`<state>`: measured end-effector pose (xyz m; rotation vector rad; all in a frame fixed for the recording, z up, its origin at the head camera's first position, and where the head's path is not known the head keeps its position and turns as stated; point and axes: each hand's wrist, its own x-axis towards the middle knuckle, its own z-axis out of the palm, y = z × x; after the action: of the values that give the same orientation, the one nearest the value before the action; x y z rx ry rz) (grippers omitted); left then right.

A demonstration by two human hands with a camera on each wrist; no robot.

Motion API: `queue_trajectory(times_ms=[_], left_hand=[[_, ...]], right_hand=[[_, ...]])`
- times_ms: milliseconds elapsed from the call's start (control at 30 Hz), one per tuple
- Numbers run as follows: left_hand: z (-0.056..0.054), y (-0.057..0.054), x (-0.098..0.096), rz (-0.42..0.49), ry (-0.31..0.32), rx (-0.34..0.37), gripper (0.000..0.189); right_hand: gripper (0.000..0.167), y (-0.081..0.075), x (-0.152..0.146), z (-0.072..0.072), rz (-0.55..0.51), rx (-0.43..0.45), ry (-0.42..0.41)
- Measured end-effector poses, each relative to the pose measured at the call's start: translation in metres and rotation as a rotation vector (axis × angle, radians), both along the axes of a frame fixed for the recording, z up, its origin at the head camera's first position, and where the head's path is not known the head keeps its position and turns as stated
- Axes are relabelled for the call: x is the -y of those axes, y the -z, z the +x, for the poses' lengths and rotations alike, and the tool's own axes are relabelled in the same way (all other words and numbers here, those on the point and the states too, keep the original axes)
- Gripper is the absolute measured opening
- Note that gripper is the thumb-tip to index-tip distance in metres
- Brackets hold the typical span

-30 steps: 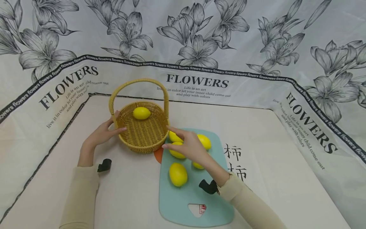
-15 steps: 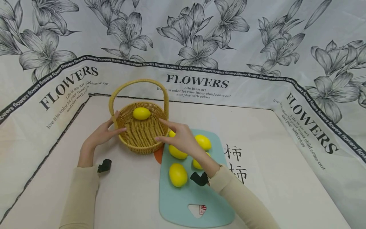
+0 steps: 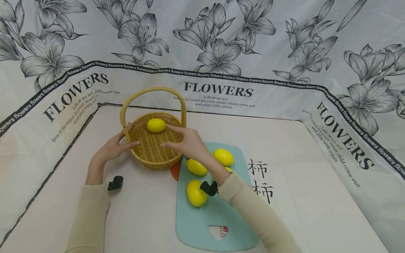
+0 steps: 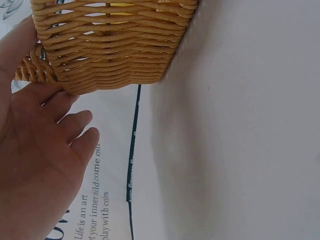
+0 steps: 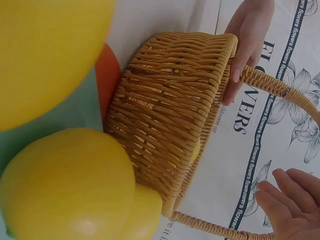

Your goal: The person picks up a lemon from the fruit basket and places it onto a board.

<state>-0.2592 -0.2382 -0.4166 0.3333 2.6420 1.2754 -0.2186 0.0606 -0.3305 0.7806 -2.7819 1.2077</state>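
A round wicker basket [image 3: 158,165] with a tall arched handle stands on the white table, one lemon [image 3: 156,125] lying inside near its back wall. My left hand [image 3: 110,147] grips the basket's left rim, thumb over the inside and fingers outside. In the left wrist view, the fingers [image 4: 75,125] lie against and below the woven wall [image 4: 115,55]. Above the basket's right side, my right hand [image 3: 190,142] reaches in with thumb and forefinger spread. Its forefinger tip appears beside the lemon; whether they touch I cannot tell. The right wrist view shows that hand [image 5: 295,205] holding nothing.
A light blue cutting board [image 3: 202,221] lies right of the basket, bearing several lemons, among them a near one [image 3: 196,193] and a far right one [image 3: 223,157]. My right forearm hides part of the board. A printed flower cloth [image 3: 218,91] rises behind the table.
My right hand has moved left from the basket's right rim to over its inside, toward the lemon. My left hand and the basket have stayed in place.
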Motion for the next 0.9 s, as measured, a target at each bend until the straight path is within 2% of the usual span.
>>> queue_trajectory(times_ms=[600,733,900], left_hand=[[0.001,-0.002,-0.002,-0.006,0.010,-0.009,0.090],[0.001,-0.003,-0.002,-0.010,0.013,-0.001,0.088],[0.001,-0.003,-0.002,-0.009,0.014,0.000,0.088]], right_hand=[[0.067,0.001,0.040,-0.031,0.052,0.002,-0.010],[0.067,0.003,0.048,-0.036,0.028,0.037,-0.009],[0.065,0.002,0.058,-0.040,0.051,0.051,0.012]])
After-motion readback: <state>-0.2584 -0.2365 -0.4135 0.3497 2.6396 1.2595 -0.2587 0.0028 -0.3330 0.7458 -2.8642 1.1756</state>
